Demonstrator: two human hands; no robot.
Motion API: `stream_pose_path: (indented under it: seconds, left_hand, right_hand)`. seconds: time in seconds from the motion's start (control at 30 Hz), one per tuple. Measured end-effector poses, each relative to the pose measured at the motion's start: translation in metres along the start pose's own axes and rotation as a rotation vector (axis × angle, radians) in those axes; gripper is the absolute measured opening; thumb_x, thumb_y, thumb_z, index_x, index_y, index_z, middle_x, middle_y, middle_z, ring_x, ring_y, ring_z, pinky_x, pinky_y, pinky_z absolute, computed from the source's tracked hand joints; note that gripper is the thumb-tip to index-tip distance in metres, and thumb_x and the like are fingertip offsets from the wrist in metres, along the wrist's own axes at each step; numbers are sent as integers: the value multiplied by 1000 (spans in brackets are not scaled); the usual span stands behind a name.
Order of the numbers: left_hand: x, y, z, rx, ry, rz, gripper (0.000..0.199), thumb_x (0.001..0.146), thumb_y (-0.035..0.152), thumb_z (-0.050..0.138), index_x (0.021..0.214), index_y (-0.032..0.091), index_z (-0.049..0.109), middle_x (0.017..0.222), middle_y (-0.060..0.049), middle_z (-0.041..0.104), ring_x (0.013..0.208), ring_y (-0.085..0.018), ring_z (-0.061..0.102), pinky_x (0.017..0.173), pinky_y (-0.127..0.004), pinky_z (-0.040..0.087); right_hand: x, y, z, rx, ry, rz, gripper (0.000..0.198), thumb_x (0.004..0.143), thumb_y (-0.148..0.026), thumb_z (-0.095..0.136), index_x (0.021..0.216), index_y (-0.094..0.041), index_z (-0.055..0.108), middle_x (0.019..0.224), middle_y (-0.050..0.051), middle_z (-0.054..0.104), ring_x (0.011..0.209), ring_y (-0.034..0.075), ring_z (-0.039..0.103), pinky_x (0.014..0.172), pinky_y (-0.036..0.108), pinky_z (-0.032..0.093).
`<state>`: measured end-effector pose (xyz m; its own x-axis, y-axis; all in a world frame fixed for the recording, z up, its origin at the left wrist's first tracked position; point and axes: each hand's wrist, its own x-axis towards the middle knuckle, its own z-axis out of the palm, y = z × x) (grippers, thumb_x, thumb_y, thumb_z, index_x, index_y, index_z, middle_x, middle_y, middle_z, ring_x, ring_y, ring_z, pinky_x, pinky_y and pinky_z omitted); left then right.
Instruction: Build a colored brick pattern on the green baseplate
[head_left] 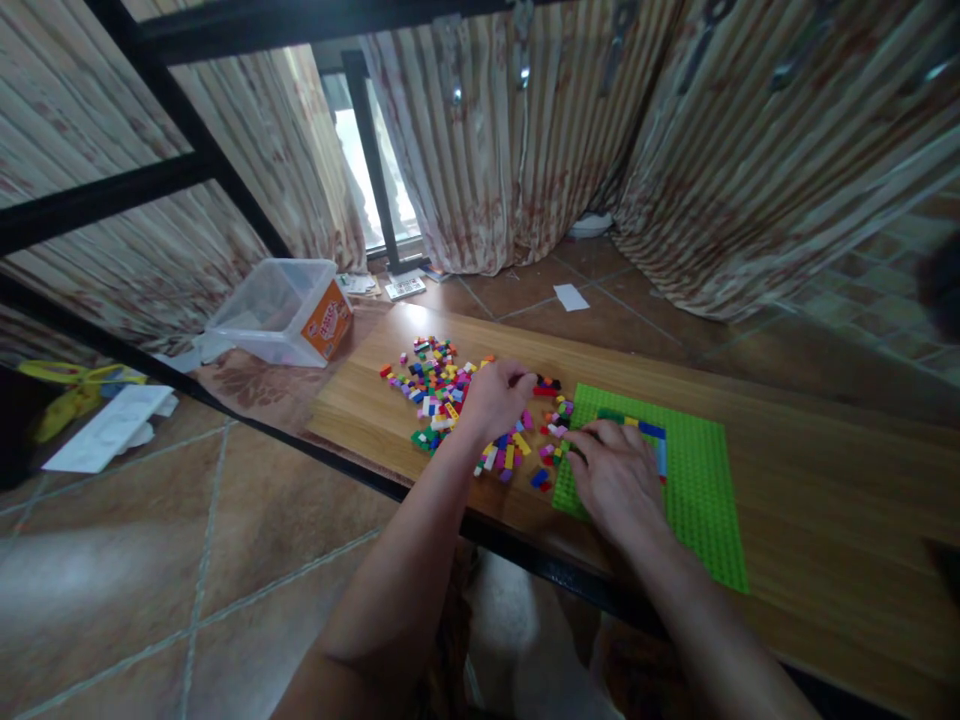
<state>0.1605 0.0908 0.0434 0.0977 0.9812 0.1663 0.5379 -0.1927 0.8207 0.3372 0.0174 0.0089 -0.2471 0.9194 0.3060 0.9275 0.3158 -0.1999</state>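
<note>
My left hand [495,398] reaches over a spread pile of small colourful toy bricks [431,385]. Its thumb and fingers are bent together at the pile's right side; anything between them is too small to make out. My right hand [619,470] rests over the left part of a green studded baseplate [697,490]. Its fingers curl toward the thumb beside a few loose bricks [556,425] at the plate's left edge, and what they pinch cannot be made out. A blue brick [651,430] and other bricks stand in a row on the baseplate, partly hidden behind that hand.
The wooden tabletop [810,500] has a dark metal edge on my side. Beyond its left end is a clear plastic bin [277,310] with an orange label. A black metal frame [172,110] crosses the left side. Curtains [480,150] hang behind, and paper [571,297] lies on the tiled floor.
</note>
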Motion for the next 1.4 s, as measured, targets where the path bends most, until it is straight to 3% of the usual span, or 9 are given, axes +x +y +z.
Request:
stream_pose_path:
  seconds: [0.23, 0.43, 0.53, 0.7, 0.87, 0.93, 1.1, 1.4]
  left_hand:
    - [-1, -5, 3, -60, -94, 10, 20, 81, 22, 50, 68, 13, 64, 58, 3, 54, 56, -9, 46, 53, -21, 33]
    - [-11, 10, 12, -367, -487, -61, 18, 81, 28, 56, 72, 13, 63, 58, 3, 57, 53, -8, 50, 51, -19, 38]
    - [-14, 16, 19, -446, -570, -101, 9, 77, 20, 60, 73, 13, 63, 56, 4, 56, 51, -7, 49, 50, -18, 38]
    - [-12, 12, 31, -351, -472, -37, 7, 75, 13, 59, 78, 12, 65, 66, 1, 62, 58, -8, 53, 56, -19, 41]
    - [-14, 14, 38, -142, -439, 142, 13, 76, 8, 55, 80, 13, 66, 72, 0, 64, 65, -10, 55, 62, -20, 43]
    - [-17, 17, 40, -54, -421, 188, 15, 78, 8, 53, 81, 14, 66, 74, 0, 65, 68, -11, 57, 65, -21, 43]
    - [-24, 19, 49, 86, -360, 254, 16, 82, 12, 53, 84, 19, 68, 83, -1, 67, 77, -13, 61, 73, -23, 46]
    - [-33, 15, 72, 111, -227, 223, 10, 80, 13, 59, 78, 20, 66, 86, -1, 67, 87, -15, 62, 84, -27, 48]
  right_hand:
    - [4, -3, 4, 92, 46, 0, 20, 87, -27, 55, 102, -23, 68, 97, 6, 65, 92, 25, 50, 82, 40, 39]
    - [6, -3, -5, 210, 208, 55, 19, 87, -36, 56, 94, -21, 65, 97, 7, 67, 93, 25, 54, 81, 40, 39]
    - [6, -1, -10, 216, 229, 85, 17, 86, -36, 57, 92, -22, 65, 95, 7, 67, 92, 25, 55, 80, 40, 39]
    - [5, 26, -22, 303, 275, 134, 17, 83, -38, 60, 87, -23, 66, 93, 6, 68, 91, 24, 59, 83, 40, 42]
    - [-2, 61, -35, 402, 388, 408, 18, 83, -39, 58, 84, -23, 67, 86, 5, 69, 82, 22, 62, 75, 37, 46]
    - [-4, 67, -38, 422, 391, 454, 19, 83, -39, 57, 84, -23, 68, 85, 5, 69, 80, 22, 63, 72, 36, 47]
    - [-4, 65, -41, 420, 384, 385, 18, 84, -36, 54, 81, -24, 67, 85, 5, 69, 80, 22, 63, 77, 39, 48]
    - [-2, 63, -42, 442, 378, 351, 16, 84, -33, 52, 81, -25, 66, 85, 5, 67, 79, 21, 62, 77, 39, 48]
